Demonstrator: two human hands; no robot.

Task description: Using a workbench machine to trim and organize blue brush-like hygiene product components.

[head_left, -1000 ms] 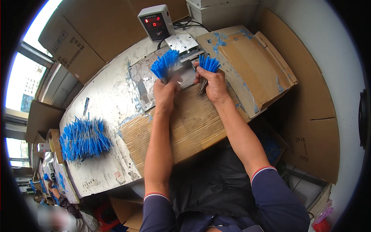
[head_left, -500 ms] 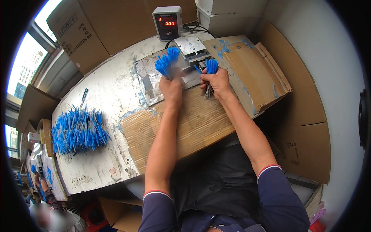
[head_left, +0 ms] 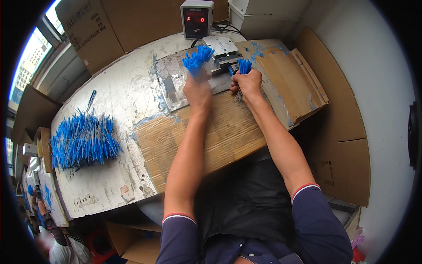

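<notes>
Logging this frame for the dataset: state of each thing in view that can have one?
Left hand: closed on a fanned blue-tipped bundle.
Right hand: closed on a smaller blue-tipped bundle, at the metal fixture.
Display box: on, red digits lit.
Loose pile of blue-tipped pieces: lying spread on the table.
Cardboard sheet: flat, worn.

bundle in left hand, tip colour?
Bright blue tips on the bundle gripped in the left hand; head view shows it best.

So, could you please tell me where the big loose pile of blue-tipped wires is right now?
The pile of blue-tipped wires lies on the white table, far to the person's left, beside the cardboard sheet.
</notes>
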